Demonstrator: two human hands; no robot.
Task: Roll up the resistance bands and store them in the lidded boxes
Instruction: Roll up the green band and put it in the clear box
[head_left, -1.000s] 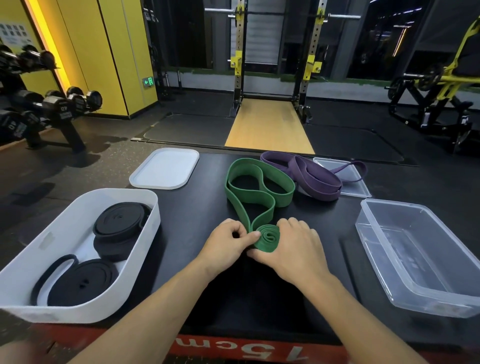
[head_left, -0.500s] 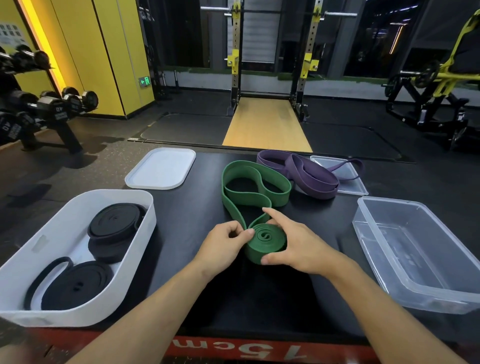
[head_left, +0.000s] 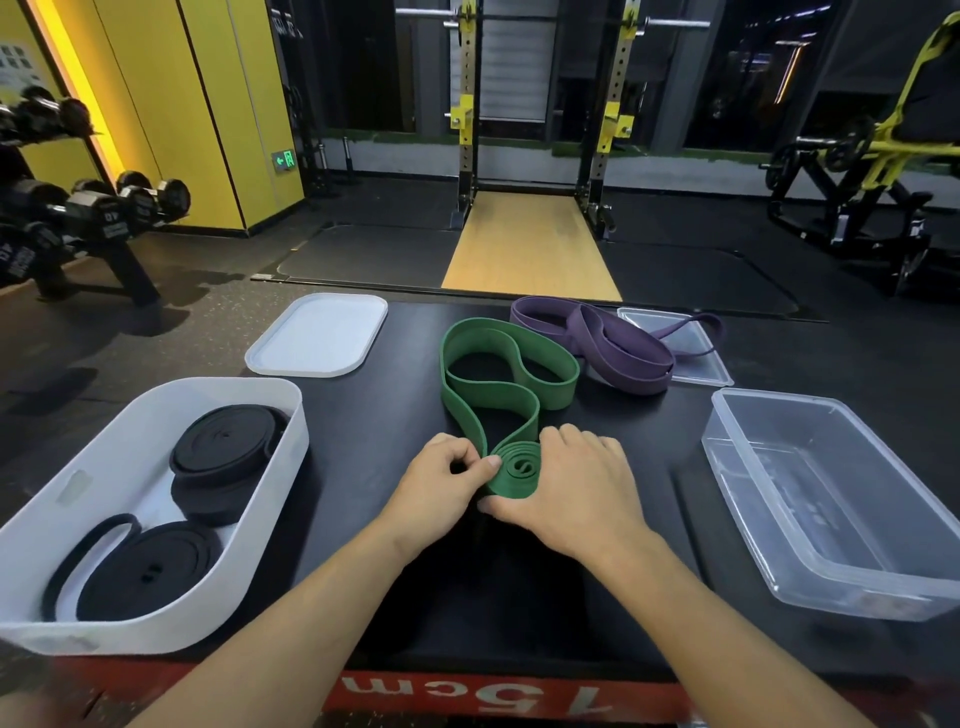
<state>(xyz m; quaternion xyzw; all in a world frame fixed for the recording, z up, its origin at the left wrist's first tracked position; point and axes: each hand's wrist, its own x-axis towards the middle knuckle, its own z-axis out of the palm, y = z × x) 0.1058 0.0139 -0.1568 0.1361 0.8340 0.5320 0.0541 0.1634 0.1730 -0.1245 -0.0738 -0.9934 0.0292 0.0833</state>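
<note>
Green band (head_left: 558, 375), coil (head_left: 517, 470) between hands. Left hand (head_left: 439, 488) pinches coil's left rim; right hand (head_left: 571, 493) wraps right side, fingers curled. Loose length runs away, toward far edge.

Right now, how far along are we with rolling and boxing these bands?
Done: two black rolls sit in the white box. In hand: the left hand and right hand grip the green band, a small coil started, most of it loose on the table. Left: the purple band lies unrolled, partly on the clear lid; the clear box holds nothing; the white lid is off too.
</note>
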